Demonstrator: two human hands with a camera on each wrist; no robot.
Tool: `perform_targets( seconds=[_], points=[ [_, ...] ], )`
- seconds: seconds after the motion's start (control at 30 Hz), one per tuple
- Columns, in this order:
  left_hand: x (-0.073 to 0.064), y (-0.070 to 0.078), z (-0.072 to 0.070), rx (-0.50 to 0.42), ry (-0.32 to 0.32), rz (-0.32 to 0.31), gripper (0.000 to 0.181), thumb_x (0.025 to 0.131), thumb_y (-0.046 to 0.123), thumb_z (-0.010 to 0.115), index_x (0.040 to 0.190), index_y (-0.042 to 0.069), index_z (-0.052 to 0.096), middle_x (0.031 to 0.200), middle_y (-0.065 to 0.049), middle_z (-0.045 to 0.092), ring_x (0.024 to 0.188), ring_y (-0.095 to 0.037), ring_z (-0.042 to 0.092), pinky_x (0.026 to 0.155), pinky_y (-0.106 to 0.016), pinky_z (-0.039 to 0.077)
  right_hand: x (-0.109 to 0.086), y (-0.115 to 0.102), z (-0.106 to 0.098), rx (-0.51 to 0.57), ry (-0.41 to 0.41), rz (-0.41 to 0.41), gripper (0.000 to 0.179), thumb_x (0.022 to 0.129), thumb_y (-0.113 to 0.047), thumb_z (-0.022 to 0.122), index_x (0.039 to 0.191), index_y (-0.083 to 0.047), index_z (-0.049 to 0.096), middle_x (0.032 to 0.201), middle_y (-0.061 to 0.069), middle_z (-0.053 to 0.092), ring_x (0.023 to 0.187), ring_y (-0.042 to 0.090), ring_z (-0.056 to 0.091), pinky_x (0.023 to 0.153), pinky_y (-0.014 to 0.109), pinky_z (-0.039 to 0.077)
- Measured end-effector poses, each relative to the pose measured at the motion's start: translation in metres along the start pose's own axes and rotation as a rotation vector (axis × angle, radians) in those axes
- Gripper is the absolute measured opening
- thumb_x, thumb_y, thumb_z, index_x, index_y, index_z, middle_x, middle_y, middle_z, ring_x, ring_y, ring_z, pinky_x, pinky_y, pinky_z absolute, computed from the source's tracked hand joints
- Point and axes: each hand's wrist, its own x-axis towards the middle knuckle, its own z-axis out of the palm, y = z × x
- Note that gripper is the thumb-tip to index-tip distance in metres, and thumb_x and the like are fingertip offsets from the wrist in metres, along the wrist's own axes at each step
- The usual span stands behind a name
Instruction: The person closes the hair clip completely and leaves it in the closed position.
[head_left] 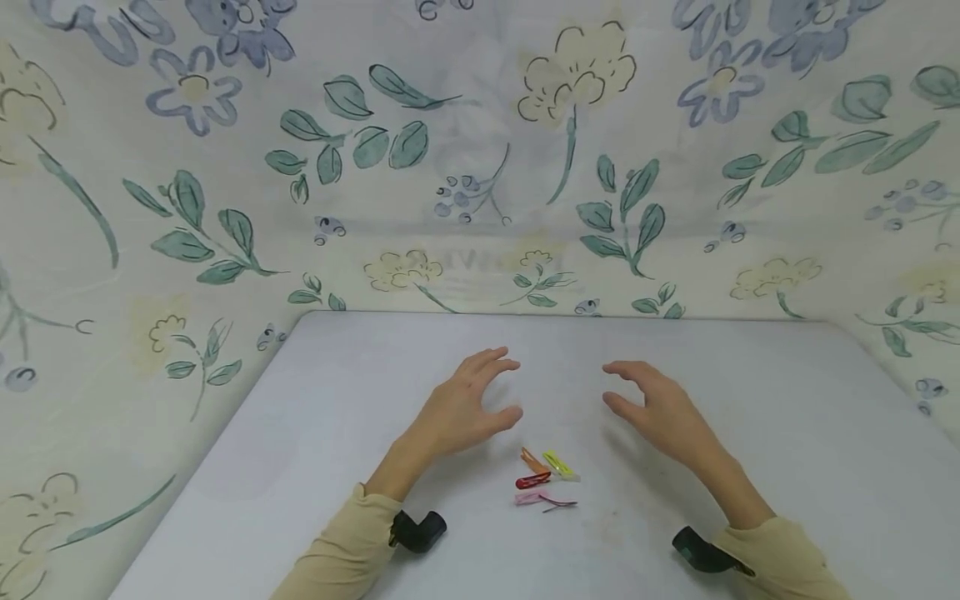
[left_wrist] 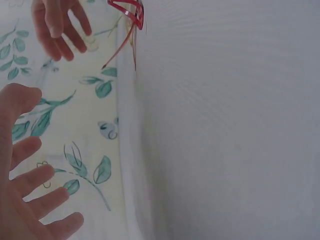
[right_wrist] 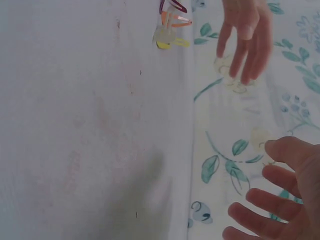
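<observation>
Several small snap hair clips lie in a loose group on the white table in the head view: an orange clip (head_left: 533,461), a yellow clip (head_left: 557,463), a red clip (head_left: 533,481), a pink clip (head_left: 530,497) and a dark red clip (head_left: 558,503) with its prongs apart. My left hand (head_left: 467,404) hovers behind and left of them, fingers spread and nothing held. On the other side, my right hand (head_left: 663,412) is raised over the table, its fingers relaxed and holding nothing. Both wrist views show loosely spread fingers, with a red clip (left_wrist: 131,12) near the top of the left one.
The white table (head_left: 360,367) runs back to a flowered cloth (head_left: 480,225) hanging behind and at the sides. A black wrist camera (head_left: 418,532) sits on the left sleeve, another camera (head_left: 702,550) on the right. Faint marks show on the table right of the clips.
</observation>
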Motion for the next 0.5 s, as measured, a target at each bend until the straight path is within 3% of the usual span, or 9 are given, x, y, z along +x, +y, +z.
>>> perform_targets(
  seconds=[0.2,0.5],
  points=[
    [-0.003,0.006,0.003,-0.062,-0.051,-0.010,0.057,0.087,0.042,0.069,0.139,0.025,0.054,0.155,0.005,0.040,0.142,-0.022,0.038,0.103,-0.053,0.042,-0.003,-0.006,0.007,0.052,-0.020,-0.028,0.042,0.094,-0.021,0.068,0.134,-0.008,0.058,0.135,0.012,0.059,0.123,0.033,0.056,0.096,0.054,0.049],
    [-0.004,0.016,0.005,-0.150,-0.122,0.049,0.037,0.087,0.035,0.072,0.119,0.018,0.067,0.149,0.002,0.047,0.140,-0.024,0.041,0.107,-0.049,0.039,-0.011,-0.020,0.018,0.073,-0.093,-0.009,0.044,0.092,-0.022,0.069,0.133,-0.009,0.059,0.133,0.011,0.061,0.123,0.033,0.057,0.096,0.053,0.048]
  ],
)
